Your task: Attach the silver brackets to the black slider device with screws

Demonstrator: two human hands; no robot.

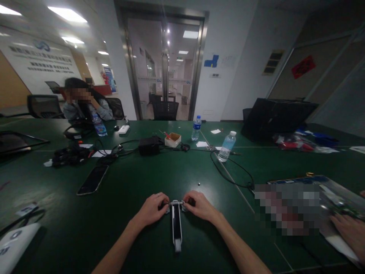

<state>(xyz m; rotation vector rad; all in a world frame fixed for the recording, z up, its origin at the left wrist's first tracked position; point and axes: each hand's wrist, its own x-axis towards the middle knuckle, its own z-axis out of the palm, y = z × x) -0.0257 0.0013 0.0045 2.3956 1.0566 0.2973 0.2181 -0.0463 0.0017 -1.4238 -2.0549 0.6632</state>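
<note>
A long, narrow, silver-framed device [177, 224] with a dark middle lies at the near centre of the green table, a short crosspiece at its far end; its exact kind cannot be told. My left hand [152, 208] has its fingers closed on the left end of the crosspiece. At the right end, my right hand [199, 205] pinches it between thumb and fingers. Both fingertips partly hide the small metal parts there. A tiny round piece [199, 184] lies just beyond my right hand.
A phone [93, 180] lies to the left. Water bottles [227, 147], a small box [172, 140], a black adapter [149, 145] and cables stand farther off. At right, another person's hand [349, 232] rests by a bag with circuit boards. Someone sits at far left.
</note>
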